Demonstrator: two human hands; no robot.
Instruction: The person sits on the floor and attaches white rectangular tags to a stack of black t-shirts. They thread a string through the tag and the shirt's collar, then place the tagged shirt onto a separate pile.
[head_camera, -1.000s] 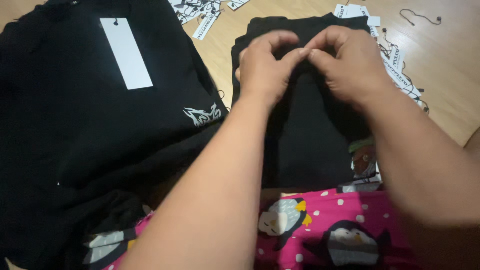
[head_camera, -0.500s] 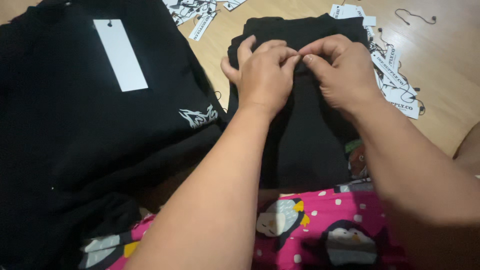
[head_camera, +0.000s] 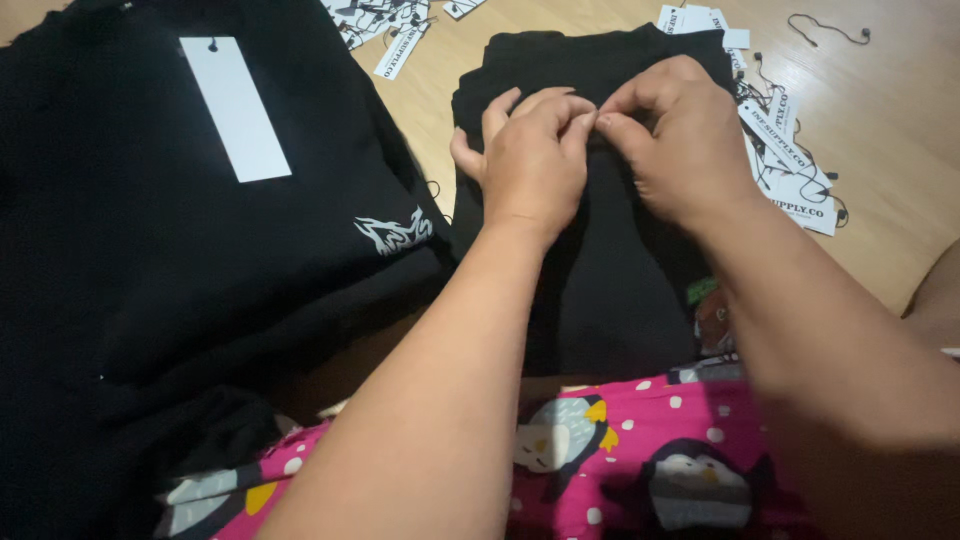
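A folded black garment (head_camera: 600, 270) lies on the wooden floor in front of me. My left hand (head_camera: 530, 160) and my right hand (head_camera: 680, 140) rest on its upper part, fingertips meeting and pinching the black cloth between them. What sits between the fingertips is too small to tell. To the left lies a stack of black garments (head_camera: 180, 260) with a small white flame-like print (head_camera: 395, 232) and a blank white hang tag (head_camera: 235, 108) on top.
White printed paper tags (head_camera: 790, 160) with black strings are scattered on the wooden floor (head_camera: 900, 120) at the right and at the top (head_camera: 390, 25). A loose black string (head_camera: 830, 28) lies top right. Pink penguin-print fabric (head_camera: 620, 460) covers my lap.
Both hands have slid slightly down and left over the folded black garment, fingertips still pinched together. The view has shifted a little.
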